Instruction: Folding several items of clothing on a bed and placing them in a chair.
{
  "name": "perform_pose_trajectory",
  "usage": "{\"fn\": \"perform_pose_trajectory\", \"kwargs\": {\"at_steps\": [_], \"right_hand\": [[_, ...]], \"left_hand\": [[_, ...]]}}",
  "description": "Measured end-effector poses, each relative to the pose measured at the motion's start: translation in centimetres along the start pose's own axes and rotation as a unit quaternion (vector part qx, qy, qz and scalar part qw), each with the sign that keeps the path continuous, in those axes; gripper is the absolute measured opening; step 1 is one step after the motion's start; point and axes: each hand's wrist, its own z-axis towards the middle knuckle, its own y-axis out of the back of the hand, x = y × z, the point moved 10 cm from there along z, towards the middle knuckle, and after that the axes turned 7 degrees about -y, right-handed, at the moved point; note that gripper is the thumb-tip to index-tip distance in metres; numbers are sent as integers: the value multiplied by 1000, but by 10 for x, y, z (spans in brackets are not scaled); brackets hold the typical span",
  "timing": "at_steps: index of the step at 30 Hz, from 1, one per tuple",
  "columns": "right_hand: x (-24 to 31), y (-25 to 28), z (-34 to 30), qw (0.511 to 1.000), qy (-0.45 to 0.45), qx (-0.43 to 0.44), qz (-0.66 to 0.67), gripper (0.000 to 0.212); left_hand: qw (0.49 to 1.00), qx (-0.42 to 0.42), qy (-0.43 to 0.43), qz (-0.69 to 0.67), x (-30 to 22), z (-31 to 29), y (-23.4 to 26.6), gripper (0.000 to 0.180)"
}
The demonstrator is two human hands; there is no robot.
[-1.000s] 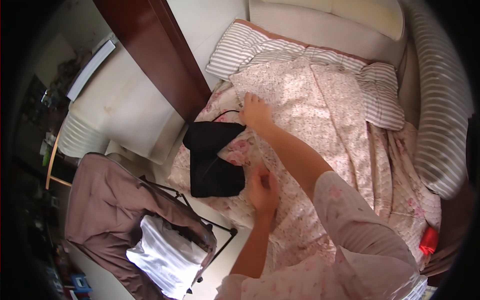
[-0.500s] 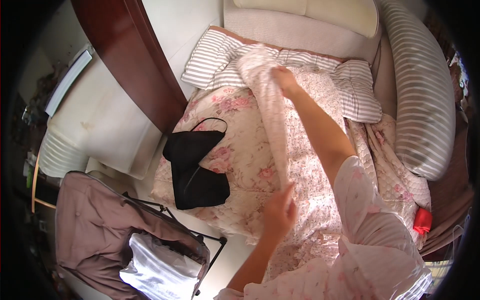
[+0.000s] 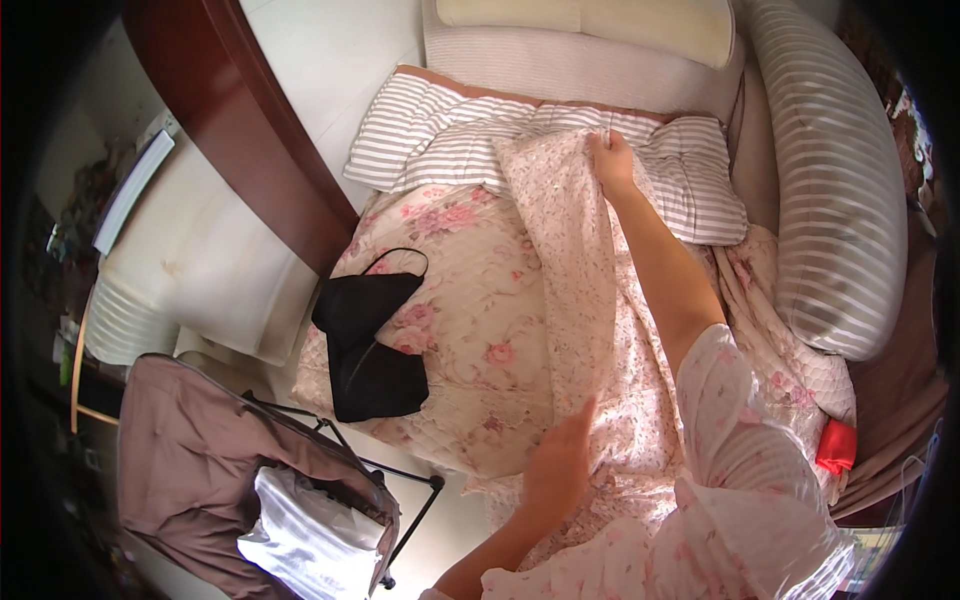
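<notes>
A pale pink cloth with small flowers (image 3: 572,250) lies over the bed, its upper edge raised by my right hand (image 3: 612,165). The fingers of that hand are closed on the cloth's edge near the striped pillows, and a flap hangs down from there. My left hand (image 3: 558,462) is at the lower part of the same cloth, smeared by motion. Whether its fingers grip the fabric cannot be made out. To the left of the cloth lies a black strapped garment (image 3: 372,345), on a quilted bedspread with large pink roses (image 3: 475,270).
Grey-and-white striped pillows (image 3: 420,135) line the head of the bed, and a long striped bolster (image 3: 840,200) runs along its right. A small red item (image 3: 836,447) sits at the lower right. At lower left stands a brown folding chair (image 3: 190,440) with a clear plastic bag (image 3: 310,540).
My right hand has moved rightward with the cloth's upper edge, and the flap is spread wider. My left hand has shifted a little down and left. The view has shifted slightly.
</notes>
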Motion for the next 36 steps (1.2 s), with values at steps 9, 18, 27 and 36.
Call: {"fn": "perform_pose_trajectory", "kwargs": {"at_steps": [9, 18, 27, 36], "right_hand": [[-29, 66, -6, 941, 17, -139, -307, 44], [-49, -71, -112, 756, 190, 209, -590, 42], [-21, -48, -166, 841, 267, 271, -384, 37], [93, 41, -449, 818, 295, 433, -235, 32]], "left_hand": [[999, -13, 47, 14, 8, -26, -3, 34], [987, 52, 116, 101, 8, -42, -1, 38], [959, 140, 245, -26, 51, -106, 10, 52], [933, 254, 169, -191, 153, -185, -35, 68]]}}
